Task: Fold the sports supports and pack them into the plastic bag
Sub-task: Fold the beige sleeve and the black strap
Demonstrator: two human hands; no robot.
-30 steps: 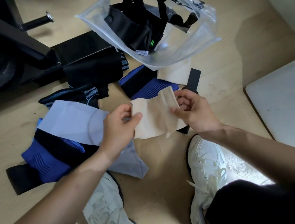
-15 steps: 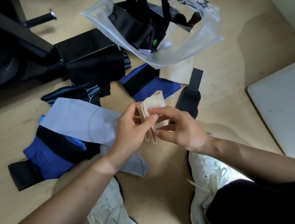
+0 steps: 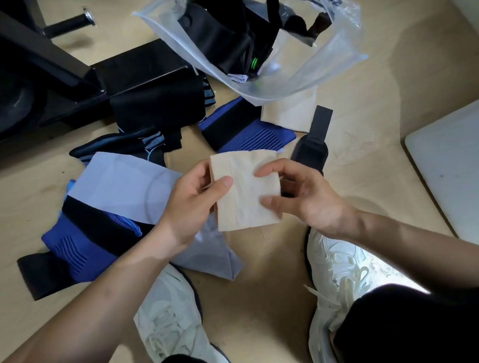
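Both hands [image 3: 193, 209] [image 3: 305, 196] pinch a folded beige support [image 3: 246, 192]; black supports [image 3: 230, 38] fill the plastic bag [image 3: 337, 53]

beige support [image 3: 245, 191]: matt cloth | plastic bag [image 3: 334, 54]: glossy clear film | floor [image 3: 277, 283]: pale wood

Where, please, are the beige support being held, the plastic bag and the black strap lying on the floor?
beige support [image 3: 246, 192], head view, centre of the folded fabric.
plastic bag [image 3: 286, 82], head view, clear lower wall.
black strap [image 3: 314, 143], head view, middle of its length.
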